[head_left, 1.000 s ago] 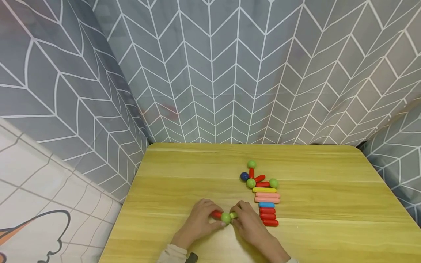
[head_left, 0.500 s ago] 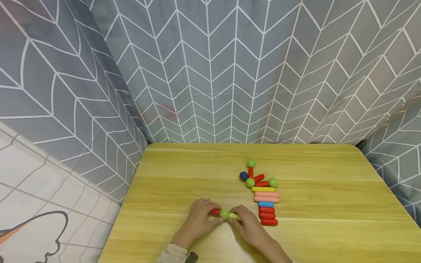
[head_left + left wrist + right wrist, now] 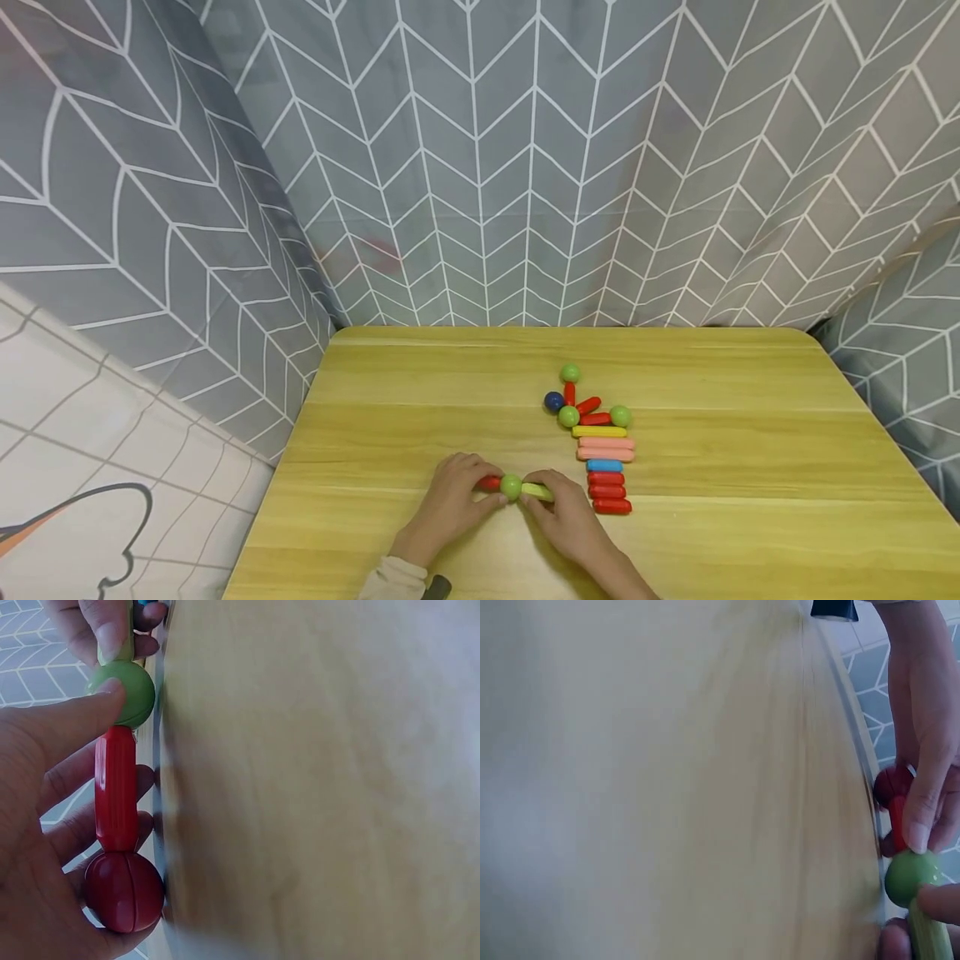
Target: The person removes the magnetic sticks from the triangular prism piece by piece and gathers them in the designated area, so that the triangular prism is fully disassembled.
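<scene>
In the left wrist view, my left hand (image 3: 450, 504) holds a toy chain made of a red ball (image 3: 124, 892), a red rod (image 3: 116, 791) and a green ball (image 3: 136, 691). The thumb presses on the green ball while other fingers support the red parts from behind. From the right, my right hand (image 3: 566, 512) pinches a light green rod (image 3: 536, 492) between thumb and fingers. One end of this rod meets the green ball, so the parts lie in a line, close over the table (image 3: 390, 417).
Right of the hands lies a column of loose rods: yellow (image 3: 600, 432), pink (image 3: 606, 455), blue (image 3: 604, 466) and several red (image 3: 609, 492). Behind them are more red rods (image 3: 596, 419), green balls (image 3: 570, 372) and a dark blue ball (image 3: 553, 402). Patterned curtains (image 3: 480, 167) border the table.
My right hand has shifted its grip along the light green rod, which now shows more of its length beside the green ball. My left hand keeps its hold almost unmoved.
</scene>
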A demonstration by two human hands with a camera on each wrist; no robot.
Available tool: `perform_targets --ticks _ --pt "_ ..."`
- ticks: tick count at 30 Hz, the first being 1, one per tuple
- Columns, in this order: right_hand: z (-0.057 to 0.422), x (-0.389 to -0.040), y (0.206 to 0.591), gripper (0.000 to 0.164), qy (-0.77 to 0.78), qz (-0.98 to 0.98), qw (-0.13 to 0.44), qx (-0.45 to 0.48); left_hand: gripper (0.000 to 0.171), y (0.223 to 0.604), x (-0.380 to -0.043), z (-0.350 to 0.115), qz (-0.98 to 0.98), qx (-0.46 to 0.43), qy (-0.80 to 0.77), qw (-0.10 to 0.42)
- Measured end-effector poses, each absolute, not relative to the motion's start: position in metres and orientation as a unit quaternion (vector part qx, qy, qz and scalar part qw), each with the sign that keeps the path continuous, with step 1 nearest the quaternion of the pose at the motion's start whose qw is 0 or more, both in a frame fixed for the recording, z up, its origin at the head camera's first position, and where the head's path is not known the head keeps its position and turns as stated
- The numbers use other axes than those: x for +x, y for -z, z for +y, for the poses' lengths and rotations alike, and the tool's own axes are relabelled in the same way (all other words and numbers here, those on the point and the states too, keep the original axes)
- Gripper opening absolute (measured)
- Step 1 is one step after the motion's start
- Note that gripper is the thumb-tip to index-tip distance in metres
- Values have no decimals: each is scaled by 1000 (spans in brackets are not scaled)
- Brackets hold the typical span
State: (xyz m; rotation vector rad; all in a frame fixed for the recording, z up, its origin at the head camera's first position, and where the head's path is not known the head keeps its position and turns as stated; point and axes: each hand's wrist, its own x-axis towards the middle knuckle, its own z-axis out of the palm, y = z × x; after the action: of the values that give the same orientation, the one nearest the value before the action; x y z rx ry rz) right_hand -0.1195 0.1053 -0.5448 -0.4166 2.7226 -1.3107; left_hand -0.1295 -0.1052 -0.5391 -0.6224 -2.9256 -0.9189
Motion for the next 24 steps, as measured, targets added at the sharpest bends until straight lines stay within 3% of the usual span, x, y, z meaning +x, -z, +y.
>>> perform_targets --ticks 11,24 --pt "100 -119 547 15 507 858 55 -52 28 539 -130 -105 -936 -188 296 0" --pt "103 -117 541 18 533 846 32 1 20 543 -133 -106 -935 -198 291 34"
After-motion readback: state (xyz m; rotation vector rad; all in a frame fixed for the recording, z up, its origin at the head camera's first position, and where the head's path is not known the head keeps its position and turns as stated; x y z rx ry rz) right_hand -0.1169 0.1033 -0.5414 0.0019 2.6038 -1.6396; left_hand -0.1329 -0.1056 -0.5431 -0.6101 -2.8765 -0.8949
